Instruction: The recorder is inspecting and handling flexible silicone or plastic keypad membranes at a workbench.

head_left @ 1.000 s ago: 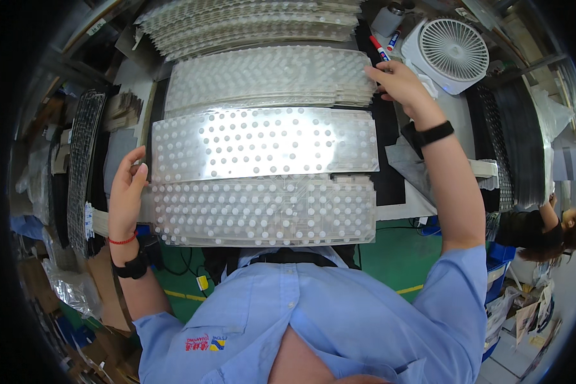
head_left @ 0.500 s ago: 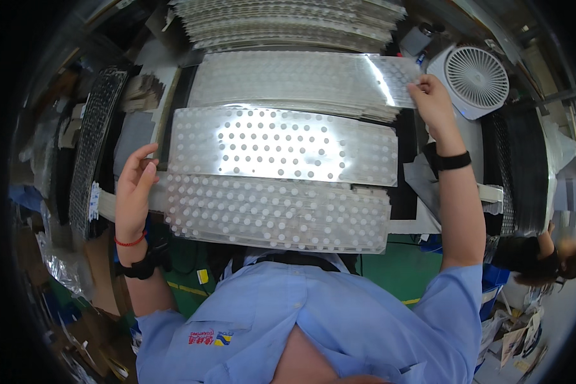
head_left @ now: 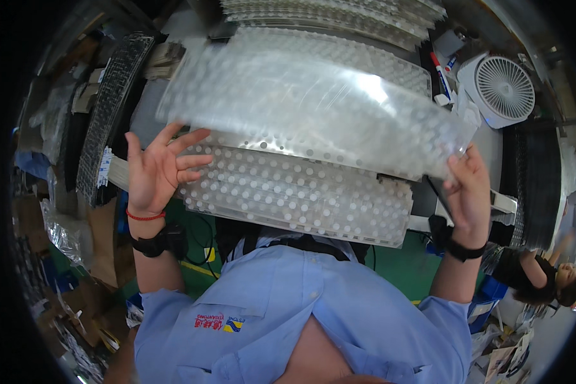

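A long clear plastic sheet with faint rows of round dimples [head_left: 288,96] hangs tilted over the table, blurred by motion. My right hand [head_left: 470,185] pinches its near right corner between thumb and fingers. My left hand [head_left: 160,176] is open, palm up and fingers spread, by the sheet's near left edge; whether its fingertips touch the sheet I cannot tell. Below the raised sheet, a shiny strip with round spots [head_left: 288,146] shows partly. Closest to me lies a stack of clear sheets with white round dots [head_left: 288,192]. Another stack of dimpled sheets [head_left: 390,64] lies behind.
A tall pile of sheets [head_left: 333,14] stands at the back. To the right are a white fan [head_left: 505,89] and red and blue markers [head_left: 440,73]. Black gridded stacks [head_left: 112,115] line the left. Another person [head_left: 537,275] is at far right.
My right hand has drawn the clear sheet off the back stack and toward me, over the middle strip. My left hand has turned palm up and spread its fingers. The view has shifted slightly.
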Demonstrator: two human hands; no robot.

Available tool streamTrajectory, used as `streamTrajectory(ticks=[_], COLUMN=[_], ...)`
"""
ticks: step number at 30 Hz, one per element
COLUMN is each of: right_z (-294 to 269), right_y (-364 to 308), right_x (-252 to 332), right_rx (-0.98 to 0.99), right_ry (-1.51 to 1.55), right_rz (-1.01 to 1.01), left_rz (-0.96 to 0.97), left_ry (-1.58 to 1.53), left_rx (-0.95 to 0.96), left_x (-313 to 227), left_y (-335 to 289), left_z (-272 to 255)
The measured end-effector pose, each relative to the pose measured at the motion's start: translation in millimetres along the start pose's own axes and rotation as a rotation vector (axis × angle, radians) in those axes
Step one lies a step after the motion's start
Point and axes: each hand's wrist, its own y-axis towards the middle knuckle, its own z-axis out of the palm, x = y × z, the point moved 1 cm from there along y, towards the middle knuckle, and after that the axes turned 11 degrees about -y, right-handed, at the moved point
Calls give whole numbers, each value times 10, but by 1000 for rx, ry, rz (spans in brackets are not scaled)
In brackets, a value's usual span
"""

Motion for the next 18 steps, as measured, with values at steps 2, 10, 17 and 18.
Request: streamTrajectory(ticks=[2, 10, 17, 18], right_z=[91, 257, 240, 256], right_y=[-244, -647, -537, -516], right_x=[-118, -539, -639, -597], right_rx=[14, -76, -321, -351], right_ry=[22, -177, -680, -731], right_rz=[42, 28, -122, -134], left_rz=[-26, -92, -70, -56], left_ry=[-32, 433, 552, 565], left_rx=[-9, -71, -186, -205], left_x=[23, 141, 205, 209], left_y=[-21, -124, -37, -46], left_z=[-66, -325, -173, -189])
